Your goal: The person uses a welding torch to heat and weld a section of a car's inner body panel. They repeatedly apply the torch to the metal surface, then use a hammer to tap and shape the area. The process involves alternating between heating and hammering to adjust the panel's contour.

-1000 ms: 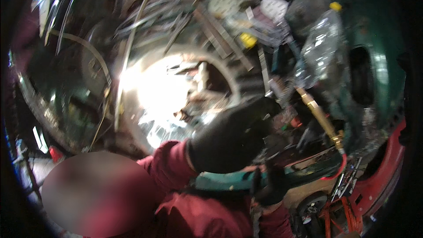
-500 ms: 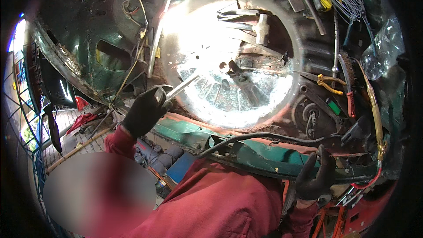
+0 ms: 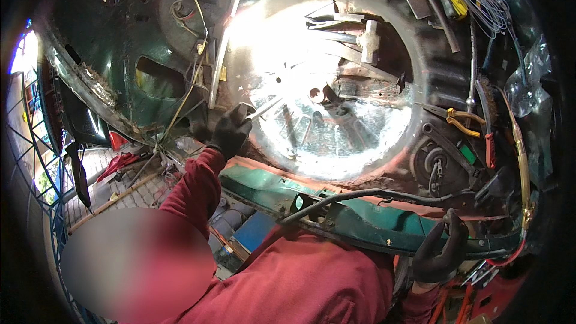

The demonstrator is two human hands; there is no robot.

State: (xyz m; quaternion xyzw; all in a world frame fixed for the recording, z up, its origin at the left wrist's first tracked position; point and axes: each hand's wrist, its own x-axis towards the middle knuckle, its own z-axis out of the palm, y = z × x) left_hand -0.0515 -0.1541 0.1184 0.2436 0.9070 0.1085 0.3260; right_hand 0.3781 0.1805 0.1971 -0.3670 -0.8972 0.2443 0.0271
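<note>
My left hand (image 3: 231, 132), in a black glove, is closed round a slim metal tool (image 3: 266, 108). The tool's pale straight end points over the rim of the round wheel well (image 3: 414, 84); the rest is hidden in my grip. My right hand (image 3: 441, 249), gloved too, is at the green body panel (image 3: 372, 219) near its right end. Its fingers curl upward with a gap to the thumb, and I see nothing held there. A black cable (image 3: 342, 197) runs along the panel between my hands.
Inside the well lies a hammer (image 3: 370, 42) among metal pieces. To its right are yellow-handled pliers (image 3: 462, 121), a wire brush (image 3: 487, 126), an adjustable wrench (image 3: 450, 147) and a brass-coloured torch (image 3: 521, 168). A tape measure (image 3: 453, 5) and coiled wire (image 3: 474, 0) lie farther back.
My left hand has moved right and farther in with the metal tool, to the well's rim. The right hand's thumb and fingers have drawn closer together. The view has shifted slightly.
</note>
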